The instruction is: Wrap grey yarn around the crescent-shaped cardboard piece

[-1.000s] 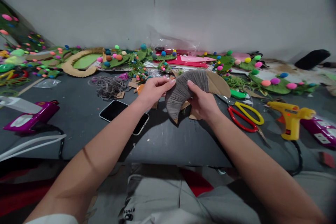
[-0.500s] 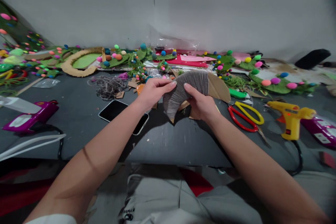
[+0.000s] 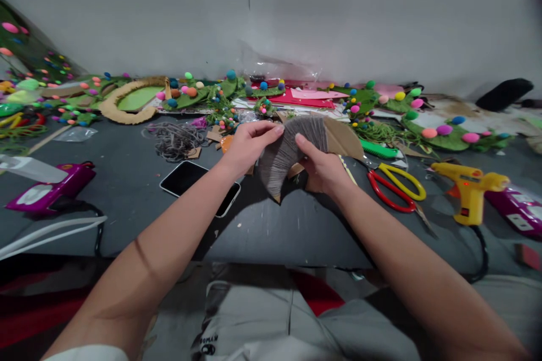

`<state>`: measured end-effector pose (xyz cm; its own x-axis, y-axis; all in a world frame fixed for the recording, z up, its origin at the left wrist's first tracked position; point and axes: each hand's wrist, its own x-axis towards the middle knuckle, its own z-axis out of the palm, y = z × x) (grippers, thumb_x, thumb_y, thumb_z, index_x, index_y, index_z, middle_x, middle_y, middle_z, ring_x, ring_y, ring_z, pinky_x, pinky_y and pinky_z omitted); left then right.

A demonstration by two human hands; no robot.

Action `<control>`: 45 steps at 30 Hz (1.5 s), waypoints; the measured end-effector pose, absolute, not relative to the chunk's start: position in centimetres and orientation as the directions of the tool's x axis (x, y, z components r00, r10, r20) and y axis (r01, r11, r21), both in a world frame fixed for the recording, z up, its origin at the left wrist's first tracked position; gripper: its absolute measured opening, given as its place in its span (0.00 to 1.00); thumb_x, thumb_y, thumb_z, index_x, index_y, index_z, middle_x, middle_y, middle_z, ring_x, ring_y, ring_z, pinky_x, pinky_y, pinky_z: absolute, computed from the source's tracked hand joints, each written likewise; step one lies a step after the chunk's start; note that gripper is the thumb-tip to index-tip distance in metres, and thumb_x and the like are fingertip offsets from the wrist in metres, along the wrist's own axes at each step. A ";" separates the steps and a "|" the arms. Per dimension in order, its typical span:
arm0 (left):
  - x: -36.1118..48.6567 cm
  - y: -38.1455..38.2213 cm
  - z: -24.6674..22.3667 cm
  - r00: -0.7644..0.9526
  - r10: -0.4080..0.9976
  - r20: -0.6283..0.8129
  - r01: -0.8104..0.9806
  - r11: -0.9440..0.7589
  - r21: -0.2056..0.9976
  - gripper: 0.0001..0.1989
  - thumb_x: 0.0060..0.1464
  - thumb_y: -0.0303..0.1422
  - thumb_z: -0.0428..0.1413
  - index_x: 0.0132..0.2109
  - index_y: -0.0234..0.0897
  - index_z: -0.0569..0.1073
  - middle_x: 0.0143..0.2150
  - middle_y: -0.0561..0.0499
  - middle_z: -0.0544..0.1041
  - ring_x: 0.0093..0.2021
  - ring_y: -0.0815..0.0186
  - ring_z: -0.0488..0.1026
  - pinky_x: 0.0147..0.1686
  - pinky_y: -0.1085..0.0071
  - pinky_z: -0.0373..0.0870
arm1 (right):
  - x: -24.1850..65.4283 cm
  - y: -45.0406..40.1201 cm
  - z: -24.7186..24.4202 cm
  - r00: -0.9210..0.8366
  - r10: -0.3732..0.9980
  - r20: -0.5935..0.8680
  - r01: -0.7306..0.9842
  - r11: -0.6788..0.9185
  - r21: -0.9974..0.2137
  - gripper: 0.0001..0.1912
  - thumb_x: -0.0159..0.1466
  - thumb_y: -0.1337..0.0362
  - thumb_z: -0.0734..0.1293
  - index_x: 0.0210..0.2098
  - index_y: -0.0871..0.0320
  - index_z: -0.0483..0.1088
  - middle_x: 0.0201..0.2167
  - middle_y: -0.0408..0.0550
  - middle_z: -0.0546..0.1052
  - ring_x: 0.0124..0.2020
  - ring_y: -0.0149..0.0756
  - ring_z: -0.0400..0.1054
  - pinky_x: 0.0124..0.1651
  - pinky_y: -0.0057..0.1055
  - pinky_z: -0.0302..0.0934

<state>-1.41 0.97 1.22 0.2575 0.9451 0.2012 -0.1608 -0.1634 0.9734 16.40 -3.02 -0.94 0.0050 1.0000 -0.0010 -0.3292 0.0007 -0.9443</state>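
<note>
A cardboard crescent [image 3: 345,138] wound with grey yarn [image 3: 292,152] is held above the table, its wrapped tip pointing down and its right end bare brown. My right hand [image 3: 324,169] grips its inner curve, thumb on the yarn and fingers behind. At the upper left edge, my left hand [image 3: 254,144] is closed in a pinch, thumb and fingertips against the crescent. Whether a loose strand is also between those fingers, I cannot tell. A tangle of grey yarn [image 3: 175,140] lies to the left.
Near my left forearm lies a phone [image 3: 182,177]. Red-and-yellow-handled scissors [image 3: 392,192] and a yellow glue gun [image 3: 470,189] are to the right, a purple tool [image 3: 55,189] to the left. Green garlands with coloured balls [image 3: 444,130] and a tan ring [image 3: 127,115] line the back.
The crescent has shifted slightly left and turned a little, its bare end now lower and further left. Both hands keep nearly the same places on it.
</note>
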 end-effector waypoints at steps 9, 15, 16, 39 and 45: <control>-1.7 1.1 1.4 0.232 0.953 0.195 -0.067 -0.185 0.981 0.16 0.52 0.45 0.66 0.37 0.36 0.81 0.34 0.51 0.79 0.34 0.68 0.73 0.36 0.73 0.68 | 16.2 -3.1 -0.1 0.042 0.998 -0.040 -0.452 -0.017 -0.892 0.20 0.51 0.53 0.80 0.41 0.51 0.78 0.41 0.42 0.82 0.41 0.38 0.76 0.45 0.38 0.74; -2.3 1.3 1.3 0.302 0.944 0.135 -0.059 -0.123 0.991 0.16 0.46 0.44 0.70 0.34 0.35 0.82 0.34 0.50 0.80 0.34 0.68 0.73 0.36 0.72 0.68 | 15.9 -3.3 0.1 0.083 0.995 -0.055 -0.438 -0.013 -0.899 0.22 0.50 0.54 0.80 0.42 0.52 0.77 0.40 0.43 0.81 0.39 0.39 0.76 0.40 0.37 0.74; -2.4 1.4 1.3 0.306 0.944 0.125 -0.059 -0.112 0.992 0.16 0.44 0.44 0.71 0.33 0.35 0.82 0.33 0.51 0.80 0.34 0.68 0.73 0.36 0.72 0.68 | 15.9 -3.3 0.1 0.082 0.995 -0.057 -0.440 -0.015 -0.898 0.22 0.50 0.54 0.80 0.42 0.53 0.77 0.40 0.43 0.81 0.40 0.39 0.76 0.40 0.37 0.74; -2.7 1.4 1.6 0.331 0.943 -0.041 -0.066 0.066 0.996 0.12 0.44 0.39 0.70 0.32 0.36 0.81 0.31 0.51 0.78 0.31 0.69 0.73 0.32 0.72 0.69 | 16.6 -2.9 -0.4 0.117 0.993 -0.016 -0.417 0.035 -0.908 0.25 0.50 0.51 0.80 0.43 0.53 0.76 0.43 0.45 0.82 0.45 0.42 0.76 0.44 0.39 0.74; -3.0 1.3 1.6 0.328 0.938 -0.111 -0.052 0.136 0.989 0.15 0.46 0.42 0.70 0.34 0.36 0.81 0.33 0.49 0.80 0.30 0.69 0.74 0.31 0.73 0.70 | 17.3 -2.3 -0.3 0.178 0.983 -0.050 -0.496 0.046 -0.867 0.24 0.49 0.53 0.81 0.43 0.52 0.76 0.43 0.43 0.81 0.46 0.39 0.75 0.48 0.38 0.74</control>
<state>-2.98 1.27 1.57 0.3281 0.9381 -0.1113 -0.0521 0.1356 0.9894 17.27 -2.27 -0.32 0.1783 0.9827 -0.0496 -0.4962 0.0463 -0.8670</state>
